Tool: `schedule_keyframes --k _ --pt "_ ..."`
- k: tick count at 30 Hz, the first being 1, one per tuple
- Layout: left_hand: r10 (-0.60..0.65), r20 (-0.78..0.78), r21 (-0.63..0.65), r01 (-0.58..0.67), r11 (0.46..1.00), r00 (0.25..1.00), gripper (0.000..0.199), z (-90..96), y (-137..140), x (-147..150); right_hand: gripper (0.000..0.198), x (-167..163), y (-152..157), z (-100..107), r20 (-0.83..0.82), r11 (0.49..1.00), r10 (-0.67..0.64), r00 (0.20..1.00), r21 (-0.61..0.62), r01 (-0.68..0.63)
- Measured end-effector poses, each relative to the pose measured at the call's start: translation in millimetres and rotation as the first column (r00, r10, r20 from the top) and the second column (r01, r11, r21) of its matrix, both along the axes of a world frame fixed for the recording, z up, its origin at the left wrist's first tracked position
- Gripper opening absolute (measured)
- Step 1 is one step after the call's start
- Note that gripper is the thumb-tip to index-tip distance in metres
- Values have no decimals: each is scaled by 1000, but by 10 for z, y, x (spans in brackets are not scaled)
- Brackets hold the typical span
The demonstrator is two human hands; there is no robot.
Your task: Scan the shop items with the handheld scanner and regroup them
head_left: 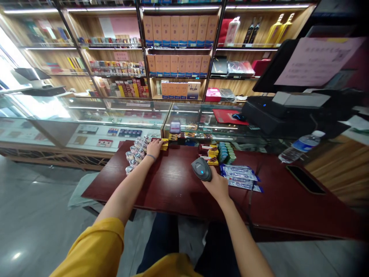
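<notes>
My right hand [219, 186] is wrapped round a black barcode scanner [201, 169] with a small blue light, held above the dark red table. My left hand [155, 148] reaches to the table's far edge, its fingers curled over a red and yellow snack packet [164, 144]. Several small jars [138, 157] with silvery lids stand just left of that hand. Beyond the scanner sit stacked red and yellow snack packets [210, 150], with green packets [226, 152] beside them. Blue and white long packets [240, 177] lie to the right of my right hand.
The dark red table [173, 184] meets a glass display counter [129, 119]. At right are a water bottle [301, 147], a phone [305, 179] and a monitor [276, 69] with a paper sheet on it. A stool [82, 188] stands at the table's left. Shelves hold boxes [180, 30].
</notes>
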State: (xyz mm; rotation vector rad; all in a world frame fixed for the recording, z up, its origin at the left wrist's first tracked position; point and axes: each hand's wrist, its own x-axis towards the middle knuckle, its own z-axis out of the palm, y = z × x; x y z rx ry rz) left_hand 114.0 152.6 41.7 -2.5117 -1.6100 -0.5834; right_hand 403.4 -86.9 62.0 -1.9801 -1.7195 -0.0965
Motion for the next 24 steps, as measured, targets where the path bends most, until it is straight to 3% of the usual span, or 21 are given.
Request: schedule_keyframes --k 6,10,13,14,17,19,21,24 --pt "-23 116 91 12 996 993 37 137 -137 52 43 12 -43 21 -24 1000 1 1000 3 -1" --pt "-61 428 133 4 991 902 35 187 -326 184 41 45 -69 -2 -27 1000 1 1000 15 -1" --pt "-43 756 69 -14 998 653 25 94 -505 370 41 59 -81 -19 -16 1000 -5 1000 7 6" --pt "-11 853 14 -2 1000 522 22 38 -561 445 41 61 -85 -21 -14 1000 -9 1000 2 9" --pt "112 994 -113 177 978 14 31 -158 -701 674 42 62 -94 -26 -18 1000 -16 1000 -7 16" --pt "209 956 -145 291 946 -205 37 -273 -765 804 41 61 -100 -32 -22 1000 -17 1000 -7 17" --pt "308 898 -184 367 912 -314 36 -358 -805 902 39 60 -105 -43 -24 1000 -21 999 -6 21" --pt "424 832 -252 437 863 -357 26 -441 -832 991 37 59 -109 -64 -22 1000 -22 1000 -6 22"
